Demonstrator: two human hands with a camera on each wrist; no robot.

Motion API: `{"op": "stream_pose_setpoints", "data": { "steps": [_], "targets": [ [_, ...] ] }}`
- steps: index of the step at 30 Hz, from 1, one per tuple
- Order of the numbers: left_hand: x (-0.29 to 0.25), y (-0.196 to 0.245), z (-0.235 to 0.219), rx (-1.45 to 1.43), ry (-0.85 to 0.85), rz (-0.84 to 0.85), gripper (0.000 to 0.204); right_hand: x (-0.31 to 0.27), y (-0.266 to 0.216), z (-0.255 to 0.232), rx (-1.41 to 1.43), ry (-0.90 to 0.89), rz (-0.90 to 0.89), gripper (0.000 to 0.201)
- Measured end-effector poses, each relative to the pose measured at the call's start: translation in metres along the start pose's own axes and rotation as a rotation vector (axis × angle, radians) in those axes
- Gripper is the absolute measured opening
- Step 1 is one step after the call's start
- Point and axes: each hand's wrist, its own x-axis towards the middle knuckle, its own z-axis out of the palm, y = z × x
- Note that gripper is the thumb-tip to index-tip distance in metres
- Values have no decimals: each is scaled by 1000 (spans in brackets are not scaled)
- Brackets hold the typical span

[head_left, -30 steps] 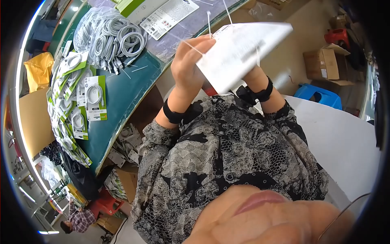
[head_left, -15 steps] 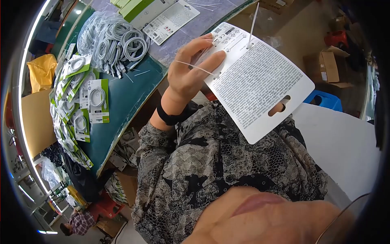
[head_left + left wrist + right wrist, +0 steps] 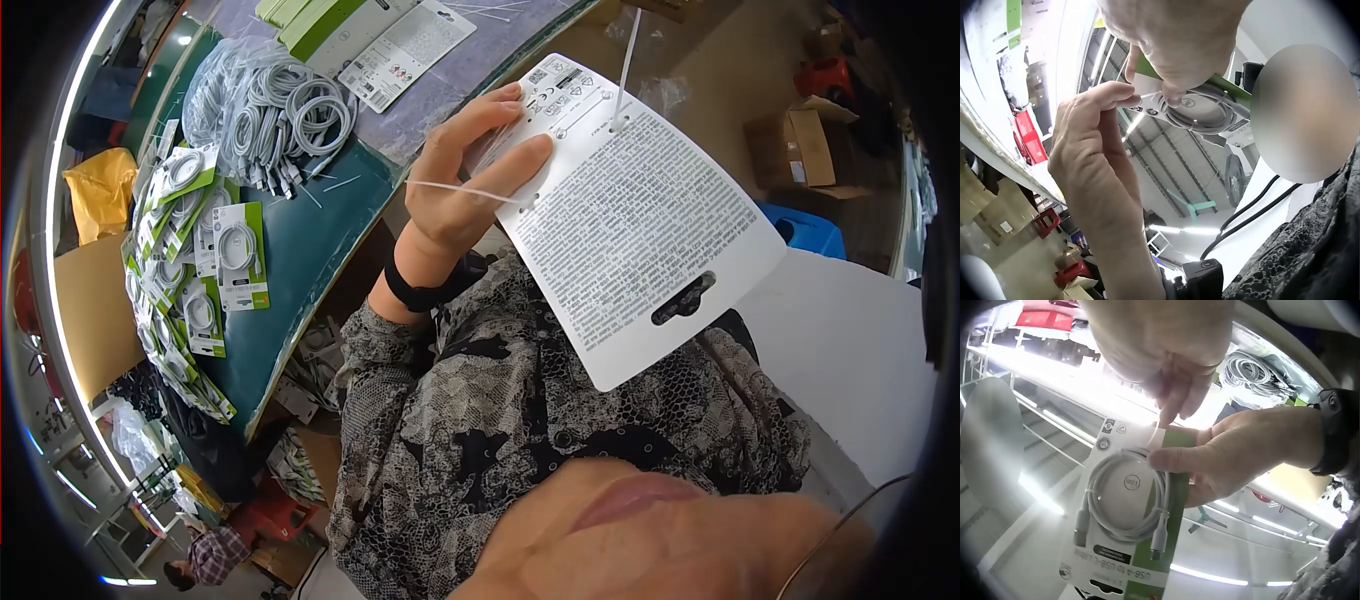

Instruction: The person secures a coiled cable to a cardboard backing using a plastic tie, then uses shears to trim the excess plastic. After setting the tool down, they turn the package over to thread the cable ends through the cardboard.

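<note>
In the head view my left hand (image 3: 455,180) grips the left edge of a white retail card (image 3: 640,230) whose back is covered in small print. Two thin white cable ties (image 3: 628,70) stick out from holes in that back. A coiled grey USB cable (image 3: 1129,535) lies on the card's front, with my left thumb pressing beside it. Hidden behind the card in the head view, my right hand (image 3: 1094,134) shows in the left wrist view with fingertips brought together at the card's front. A white strip of tie (image 3: 1158,431) lies at those fingertips in the right wrist view.
On the green table (image 3: 310,270) to the left lie many carded cables (image 3: 238,250) and a bag of loose coiled cables (image 3: 275,110). Another printed card (image 3: 405,55) and several loose ties lie near the green boxes (image 3: 315,25). A cardboard box (image 3: 810,145) sits on the floor.
The card has turned from edge-on to show its printed back to the head camera, tilting lower toward the body. My right hand has passed behind it, out of the head view.
</note>
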Motion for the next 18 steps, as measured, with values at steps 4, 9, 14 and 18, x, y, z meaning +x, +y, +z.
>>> {"op": "stream_pose_setpoints", "data": {
  "steps": [4,9,14,18],
  "targets": [
    [-2,1,-1,-15,-4,-6,40,-2,1,0,6,-8,-6,52],
    [-1,2,-2,-18,-31,9,42,-2,2,-2,16,-24,-20,50],
    [-4,-2,0,-18,-38,33,43,-6,-1,-4,22,-32,-23,48],
    [-2,0,1,28,-62,59,42,-10,1,-7,21,-23,-16,47]
  ]
}}
